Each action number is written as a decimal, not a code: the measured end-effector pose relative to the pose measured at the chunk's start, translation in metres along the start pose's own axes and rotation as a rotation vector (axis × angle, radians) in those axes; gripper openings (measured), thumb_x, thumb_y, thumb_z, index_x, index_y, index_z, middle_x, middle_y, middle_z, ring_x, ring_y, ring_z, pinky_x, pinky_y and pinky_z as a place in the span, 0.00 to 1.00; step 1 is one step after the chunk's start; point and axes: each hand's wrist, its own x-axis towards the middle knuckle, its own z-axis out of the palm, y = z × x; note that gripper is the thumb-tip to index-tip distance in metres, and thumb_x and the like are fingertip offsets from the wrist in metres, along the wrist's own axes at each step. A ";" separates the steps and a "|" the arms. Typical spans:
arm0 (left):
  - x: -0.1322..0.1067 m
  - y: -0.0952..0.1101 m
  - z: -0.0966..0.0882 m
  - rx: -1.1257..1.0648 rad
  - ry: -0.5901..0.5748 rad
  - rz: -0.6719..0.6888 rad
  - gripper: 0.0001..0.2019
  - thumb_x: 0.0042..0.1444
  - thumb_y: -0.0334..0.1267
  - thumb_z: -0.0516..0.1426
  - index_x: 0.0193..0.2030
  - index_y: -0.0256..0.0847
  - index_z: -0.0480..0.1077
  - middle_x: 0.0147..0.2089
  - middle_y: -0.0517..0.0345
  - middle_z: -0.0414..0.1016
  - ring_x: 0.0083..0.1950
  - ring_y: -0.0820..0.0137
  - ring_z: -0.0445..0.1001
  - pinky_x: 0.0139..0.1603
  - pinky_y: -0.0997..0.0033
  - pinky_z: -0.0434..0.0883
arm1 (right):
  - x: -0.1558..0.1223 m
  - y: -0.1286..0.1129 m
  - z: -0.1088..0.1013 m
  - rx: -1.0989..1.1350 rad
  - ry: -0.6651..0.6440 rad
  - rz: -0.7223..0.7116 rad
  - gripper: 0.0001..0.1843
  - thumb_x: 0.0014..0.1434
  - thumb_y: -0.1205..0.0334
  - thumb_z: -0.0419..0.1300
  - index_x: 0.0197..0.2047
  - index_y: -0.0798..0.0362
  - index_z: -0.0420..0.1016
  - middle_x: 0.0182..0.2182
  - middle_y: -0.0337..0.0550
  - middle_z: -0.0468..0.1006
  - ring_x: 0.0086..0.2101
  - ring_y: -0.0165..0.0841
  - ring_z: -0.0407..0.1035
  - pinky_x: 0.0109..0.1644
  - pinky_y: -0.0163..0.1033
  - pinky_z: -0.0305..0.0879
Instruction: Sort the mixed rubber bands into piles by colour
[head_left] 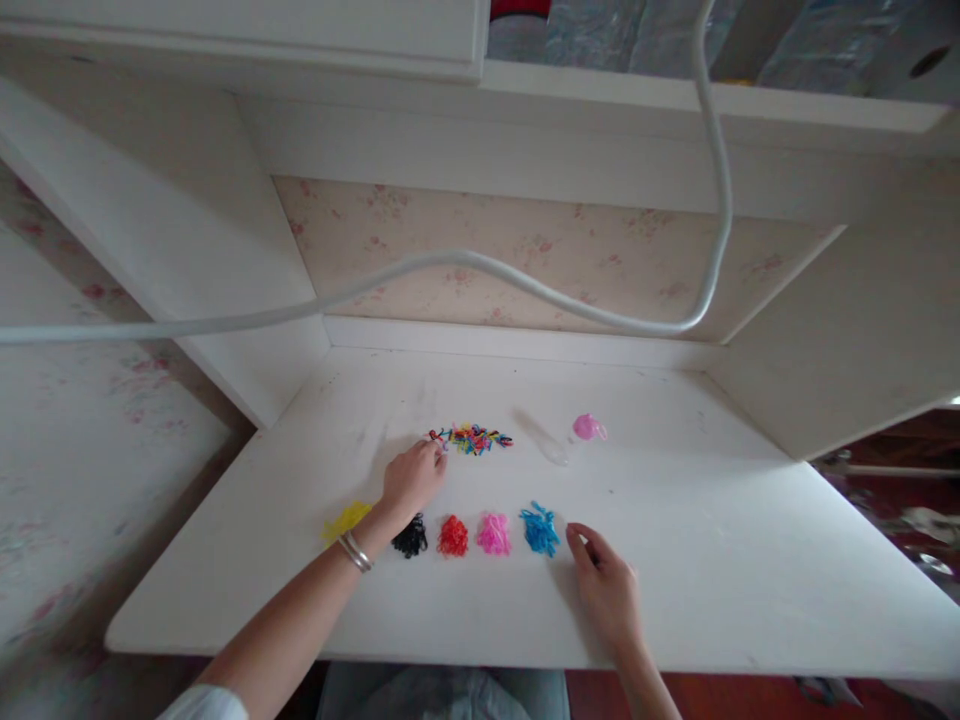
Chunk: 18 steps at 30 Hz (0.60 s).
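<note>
A mixed pile of small coloured rubber bands [472, 438] lies mid-desk. My left hand [411, 478], with a silver bangle on the wrist, reaches to the pile's left end, fingers pinched on something I cannot make out. In a row nearer me lie sorted heaps: yellow [346, 520], black [410, 538], red [453, 537], pink [493, 535], blue [540, 530]. My right hand [604, 585] rests on the desk just right of the blue heap, fingers loosely apart, holding nothing.
A white desk [712, 560] sits in a white alcove with floral backing. A clear plastic bag [546, 440] with a pink closure [588, 428] lies right of the mixed pile. A white cable [525, 285] hangs across the view.
</note>
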 end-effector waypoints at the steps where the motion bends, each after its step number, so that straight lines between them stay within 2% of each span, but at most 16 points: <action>1: 0.004 0.001 0.003 0.007 0.005 -0.001 0.14 0.60 0.43 0.47 0.42 0.42 0.71 0.45 0.52 0.74 0.41 0.67 0.73 0.40 0.70 0.65 | 0.001 0.000 0.000 -0.002 -0.006 0.000 0.29 0.55 0.38 0.48 0.42 0.52 0.76 0.21 0.37 0.71 0.24 0.30 0.64 0.29 0.31 0.57; 8: 0.012 0.001 0.013 0.046 0.026 -0.007 0.15 0.62 0.41 0.45 0.44 0.41 0.70 0.46 0.50 0.73 0.41 0.67 0.73 0.39 0.70 0.66 | 0.002 -0.001 -0.001 0.034 0.017 -0.010 0.30 0.55 0.38 0.48 0.42 0.54 0.77 0.20 0.37 0.70 0.23 0.29 0.62 0.28 0.30 0.57; 14: 0.013 0.002 0.016 0.062 0.037 0.008 0.16 0.63 0.42 0.43 0.47 0.40 0.68 0.47 0.48 0.71 0.40 0.66 0.73 0.38 0.68 0.66 | 0.003 -0.001 -0.002 0.043 0.008 -0.023 0.29 0.54 0.38 0.49 0.41 0.53 0.77 0.21 0.38 0.72 0.24 0.30 0.64 0.29 0.30 0.58; 18: 0.015 0.001 0.017 0.039 0.031 0.025 0.16 0.63 0.41 0.43 0.46 0.40 0.69 0.47 0.49 0.71 0.39 0.67 0.73 0.38 0.69 0.66 | 0.004 0.001 0.001 0.085 0.020 -0.022 0.30 0.53 0.37 0.50 0.40 0.54 0.77 0.19 0.37 0.70 0.21 0.29 0.62 0.26 0.30 0.57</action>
